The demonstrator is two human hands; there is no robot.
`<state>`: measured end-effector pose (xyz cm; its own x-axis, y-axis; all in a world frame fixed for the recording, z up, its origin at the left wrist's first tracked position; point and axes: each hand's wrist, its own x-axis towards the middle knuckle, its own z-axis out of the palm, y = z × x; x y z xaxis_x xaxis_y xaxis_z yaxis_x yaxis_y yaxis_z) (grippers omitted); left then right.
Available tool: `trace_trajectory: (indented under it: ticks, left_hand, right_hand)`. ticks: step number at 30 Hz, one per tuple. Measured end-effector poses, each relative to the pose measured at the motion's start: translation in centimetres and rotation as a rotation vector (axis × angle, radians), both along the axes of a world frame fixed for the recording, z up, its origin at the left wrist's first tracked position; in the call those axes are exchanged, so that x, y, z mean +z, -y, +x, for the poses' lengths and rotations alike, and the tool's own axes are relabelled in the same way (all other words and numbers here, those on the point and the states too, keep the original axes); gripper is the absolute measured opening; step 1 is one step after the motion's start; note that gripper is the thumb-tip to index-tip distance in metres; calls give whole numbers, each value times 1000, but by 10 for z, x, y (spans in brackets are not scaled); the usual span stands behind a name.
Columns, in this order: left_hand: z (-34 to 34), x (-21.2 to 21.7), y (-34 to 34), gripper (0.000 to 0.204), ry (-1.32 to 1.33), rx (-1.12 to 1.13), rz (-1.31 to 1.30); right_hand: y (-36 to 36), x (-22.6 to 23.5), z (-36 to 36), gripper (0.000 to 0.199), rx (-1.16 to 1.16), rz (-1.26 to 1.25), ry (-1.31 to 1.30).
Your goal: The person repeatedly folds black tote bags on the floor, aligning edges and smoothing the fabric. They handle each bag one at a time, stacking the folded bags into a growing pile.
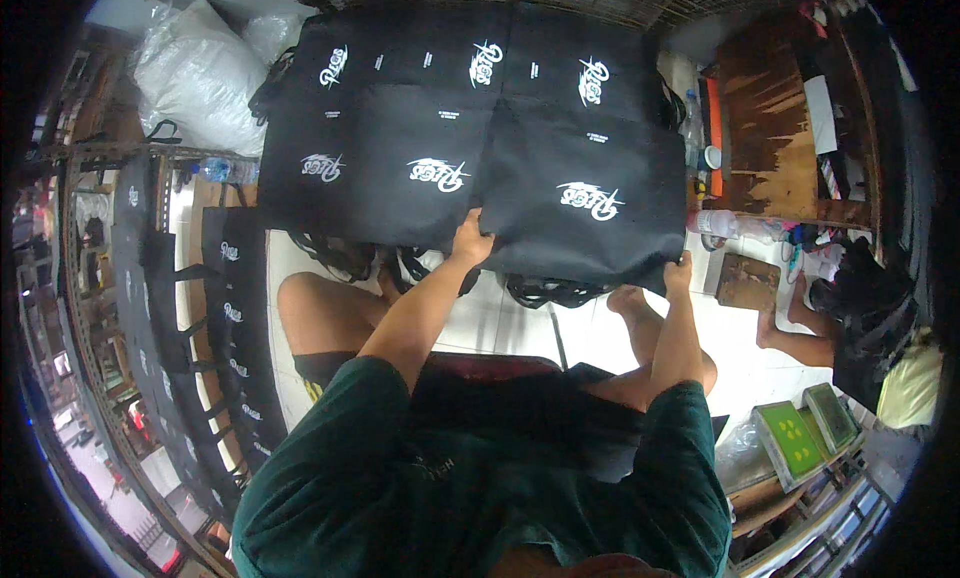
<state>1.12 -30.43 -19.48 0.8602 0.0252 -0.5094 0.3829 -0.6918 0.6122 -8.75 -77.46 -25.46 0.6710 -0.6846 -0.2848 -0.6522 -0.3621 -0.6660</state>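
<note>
A black fabric bag (pixel 560 238) with white printing lies at the near right of a spread of similar black bags (pixel 370 193). My left hand (pixel 474 242) pinches its near left corner, thumb on top. At the near right corner, my right hand (pixel 678 275) is closed on the same bag, and the cloth bends down slightly there. The fingers under the cloth are hidden from view on both sides. Black bag handles (pixel 555 292) hang in loops below the near edge, between my two hands.
More printed black bags (pixel 235 323) hang or lie along a rack at the left. A white plastic sack (pixel 195 78) bulges at the back left. Another person's leg (pixel 800 338) is at the right, near a wooden stool (pixel 748 281). Green framed screens (pixel 792 443) stand lower right.
</note>
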Motion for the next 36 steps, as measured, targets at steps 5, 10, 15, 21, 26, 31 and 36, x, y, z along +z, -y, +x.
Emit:
trace_trajectory:
  ticks: [5,10,15,21,26,31,36]
  left_hand:
    - [-1,-49,-22,62,-134,107,117]
    - [-5,-47,-25,56,-177,55,186]
    - [-6,-51,-28,51,-116,76,174]
    - [-4,-57,-36,49,-101,69,212]
    - [-1,-53,-34,47,-43,45,255]
    - [-3,-55,-36,47,-43,50,235]
    - [-2,-54,-33,48,-68,51,245]
  right_hand:
    - [-48,16,28,44,53,-78,-312]
    - [-59,22,32,43,32,153,-242]
    - [-60,7,29,43,22,50,-215]
    - [-69,5,38,45,-9,134,-207]
    - [-61,-10,29,47,83,-13,-286]
    - [-65,-15,28,48,121,-88,-243]
    - [-68,-13,30,42,102,-112,-305]
